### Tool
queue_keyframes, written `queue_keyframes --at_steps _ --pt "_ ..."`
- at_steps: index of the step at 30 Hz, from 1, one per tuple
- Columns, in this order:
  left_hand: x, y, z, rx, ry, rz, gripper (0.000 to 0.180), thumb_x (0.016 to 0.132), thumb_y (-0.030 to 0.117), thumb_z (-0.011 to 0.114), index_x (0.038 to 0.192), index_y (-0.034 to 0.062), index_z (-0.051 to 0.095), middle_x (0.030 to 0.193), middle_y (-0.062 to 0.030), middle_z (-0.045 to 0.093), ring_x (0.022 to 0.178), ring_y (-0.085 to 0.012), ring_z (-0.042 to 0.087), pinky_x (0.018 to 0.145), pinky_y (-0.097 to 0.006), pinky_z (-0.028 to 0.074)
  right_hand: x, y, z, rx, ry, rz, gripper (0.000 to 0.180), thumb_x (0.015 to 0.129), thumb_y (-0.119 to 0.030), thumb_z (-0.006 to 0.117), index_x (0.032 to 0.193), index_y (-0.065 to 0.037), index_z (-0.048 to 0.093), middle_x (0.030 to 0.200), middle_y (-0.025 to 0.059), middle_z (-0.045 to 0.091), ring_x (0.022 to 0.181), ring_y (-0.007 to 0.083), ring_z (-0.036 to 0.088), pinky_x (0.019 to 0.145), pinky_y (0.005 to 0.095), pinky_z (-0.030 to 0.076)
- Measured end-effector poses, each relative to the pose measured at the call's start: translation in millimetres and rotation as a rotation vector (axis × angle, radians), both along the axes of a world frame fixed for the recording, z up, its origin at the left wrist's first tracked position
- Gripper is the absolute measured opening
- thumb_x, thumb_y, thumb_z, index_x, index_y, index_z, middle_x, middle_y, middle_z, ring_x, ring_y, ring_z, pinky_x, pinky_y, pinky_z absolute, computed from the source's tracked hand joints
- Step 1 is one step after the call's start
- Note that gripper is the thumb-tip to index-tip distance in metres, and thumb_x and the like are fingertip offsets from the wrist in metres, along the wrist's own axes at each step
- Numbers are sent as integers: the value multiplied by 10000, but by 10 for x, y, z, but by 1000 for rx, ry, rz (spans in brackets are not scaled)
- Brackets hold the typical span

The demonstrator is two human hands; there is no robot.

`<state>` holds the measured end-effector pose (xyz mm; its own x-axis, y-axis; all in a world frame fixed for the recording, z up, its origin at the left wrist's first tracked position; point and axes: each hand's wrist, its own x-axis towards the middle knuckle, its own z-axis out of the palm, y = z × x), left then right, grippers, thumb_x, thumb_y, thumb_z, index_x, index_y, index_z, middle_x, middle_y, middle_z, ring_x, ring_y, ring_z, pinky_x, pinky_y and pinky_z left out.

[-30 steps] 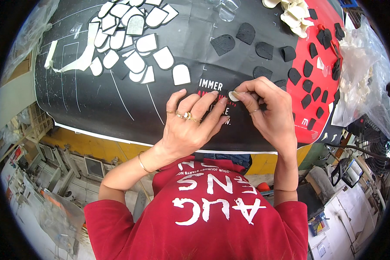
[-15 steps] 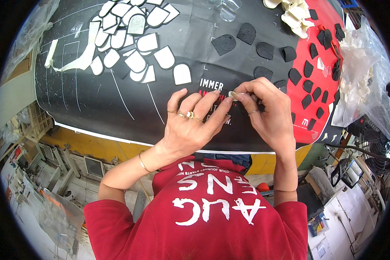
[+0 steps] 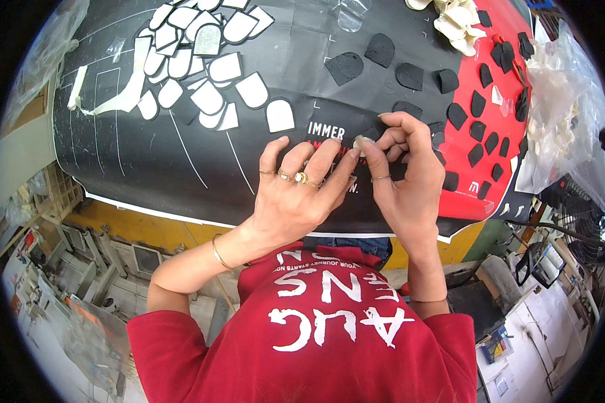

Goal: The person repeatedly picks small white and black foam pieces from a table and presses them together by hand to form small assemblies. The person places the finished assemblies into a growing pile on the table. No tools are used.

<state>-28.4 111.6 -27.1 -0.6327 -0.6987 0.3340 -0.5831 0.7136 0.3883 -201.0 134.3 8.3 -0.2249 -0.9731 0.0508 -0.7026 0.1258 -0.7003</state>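
My left hand (image 3: 299, 191) rests on the black sheet with its fingers spread, the index fingertip against a small pale piece (image 3: 365, 142). My right hand (image 3: 410, 164) has its thumb pressed on that piece. Its index finger is raised apart from the thumb, and the other fingers are curled. Fingers hide most of the piece, so its full shape does not show. Left of the hands lies a pile of white round-topped pads with black edges (image 3: 208, 97); one such pad (image 3: 280, 115) lies nearest my left hand. Black round-topped pads (image 3: 345, 68) are scattered beyond my right hand.
The black printed sheet (image 3: 215, 195) has a red part (image 3: 474, 195) at right, with several small black pads on it. Cream pieces (image 3: 457, 27) are heaped at the back. Clear plastic bags (image 3: 568, 107) bulge at the right edge, above a fan (image 3: 575, 208). A pale strip (image 3: 124, 101) lies at left.
My right hand has shifted slightly left, and its index finger has lifted away from the thumb. My left hand stays in nearly the same place.
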Motion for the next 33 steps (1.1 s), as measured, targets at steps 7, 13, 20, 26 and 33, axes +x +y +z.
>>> queue_keyframes --at_steps 7,13,20,26,33 --pt "-17 -2 19 -28 -19 10 465 702 196 810 1158 170 729 1170 -22 594 1007 -208 536 1029 -459 357 28 52 -89 -32 -6 -57 429 871 -35 763 1227 -33 523 805 5 593 661 72 501 607 219 423" --pt "-23 -1 21 -43 -26 12 440 711 202 802 1144 164 734 1166 -22 597 1002 -205 546 1038 -462 356 53 27 -119 -108 -9 -88 475 849 -55 795 1227 -27 509 816 7 581 645 75 466 598 214 406" --pt "-39 6 -24 -116 -19 15 317 817 237 721 1110 117 721 1130 -24 595 971 -191 551 988 -491 410 -1 -34 -146 -98 -34 -282 528 784 -90 846 1191 -15 518 857 42 569 575 105 341 550 266 353" --pt "-56 -22 -32 -194 -4 19 302 824 235 696 1092 97 708 1133 -47 598 989 -197 559 972 -489 425 41 -55 -179 -186 -132 -356 483 808 -77 826 1176 -16 520 837 27 561 606 89 350 555 254 345" --pt "-70 27 -29 -163 -25 19 343 790 188 749 1124 121 706 1117 -50 604 996 -213 593 1018 -477 404 87 -32 -275 -188 -32 -381 458 816 -149 822 1151 -35 531 847 67 597 657 185 484 637 341 423"
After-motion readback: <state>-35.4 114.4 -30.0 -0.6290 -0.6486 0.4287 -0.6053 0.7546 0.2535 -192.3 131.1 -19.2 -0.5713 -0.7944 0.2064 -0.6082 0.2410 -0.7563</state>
